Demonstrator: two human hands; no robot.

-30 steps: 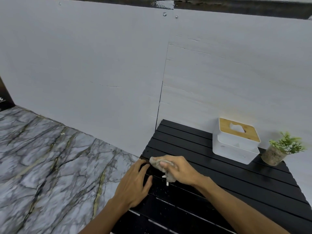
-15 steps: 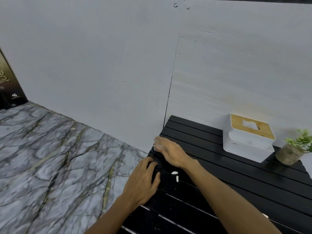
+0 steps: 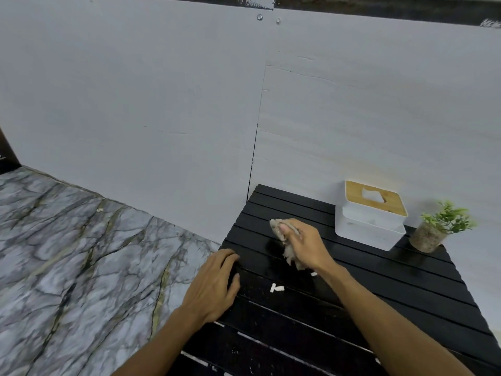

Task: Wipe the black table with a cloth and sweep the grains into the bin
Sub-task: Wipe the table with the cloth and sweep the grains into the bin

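Observation:
A black slatted table fills the lower right. My right hand is closed around a crumpled grey cloth, which hangs from the fist just over the slats near the table's left side. My left hand rests flat on the table's left edge, fingers spread, holding nothing. A few white grains lie on the slats between my hands, and one more grain shows just under my right wrist. Small white specks dot the near slats. No bin is in view.
A white tissue box with a wooden lid stands at the table's back, and a small potted plant sits to its right. A white wall runs behind. Grey marbled floor lies left of the table.
My right hand has pulled back from the table's left edge toward the middle, lifting with the cloth bunched in it. Grains lie exposed on the slats. My left hand has stayed put.

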